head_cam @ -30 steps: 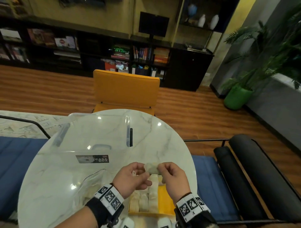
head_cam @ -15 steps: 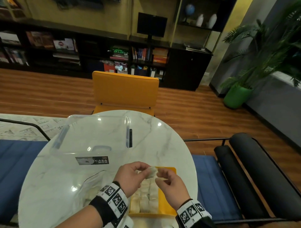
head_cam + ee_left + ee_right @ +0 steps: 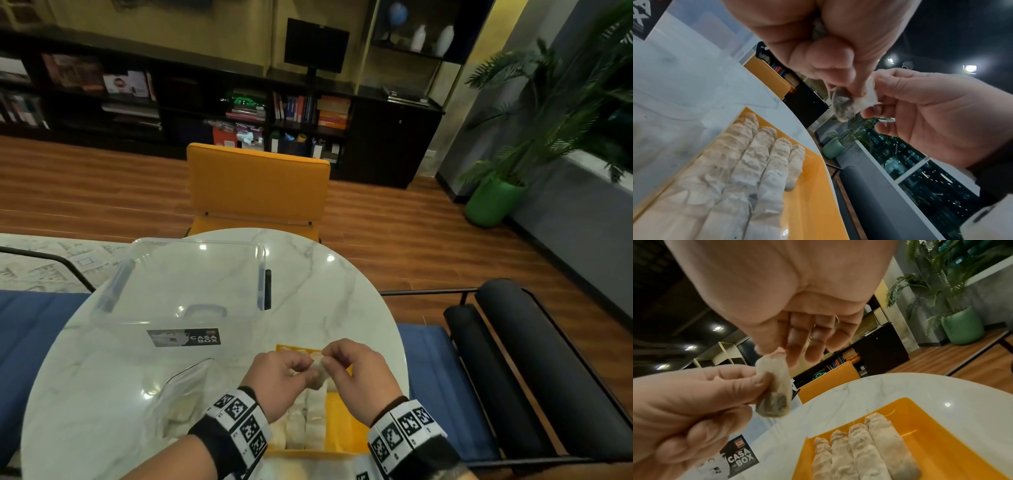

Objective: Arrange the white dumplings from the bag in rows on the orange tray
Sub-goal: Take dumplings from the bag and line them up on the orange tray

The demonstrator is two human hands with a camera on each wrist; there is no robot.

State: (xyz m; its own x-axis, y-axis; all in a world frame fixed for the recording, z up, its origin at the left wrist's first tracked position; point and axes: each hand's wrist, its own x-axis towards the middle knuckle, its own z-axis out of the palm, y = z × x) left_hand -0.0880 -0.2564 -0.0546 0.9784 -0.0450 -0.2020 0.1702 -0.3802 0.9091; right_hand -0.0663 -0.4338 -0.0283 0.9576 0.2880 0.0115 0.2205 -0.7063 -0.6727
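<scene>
Four rows of pale pleated dumplings (image 3: 748,164) are already laid down the left side of the shallow orange plastic tray (image 3: 812,186); its right side is bare. One soft white dumpling (image 3: 318,369) is pinched above it by left hand (image 3: 281,380) and right hand (image 3: 359,377) fingers. More seem left in the clear plastic bag (image 3: 185,394), so roughly halfway, I'd guess.

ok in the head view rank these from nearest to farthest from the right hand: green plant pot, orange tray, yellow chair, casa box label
1. orange tray: directly beneath the right hand.
2. casa box label: to the left, on the clear box.
3. yellow chair: beyond the table's far edge.
4. green plant pot: far right, on the floor by the wall.
</scene>
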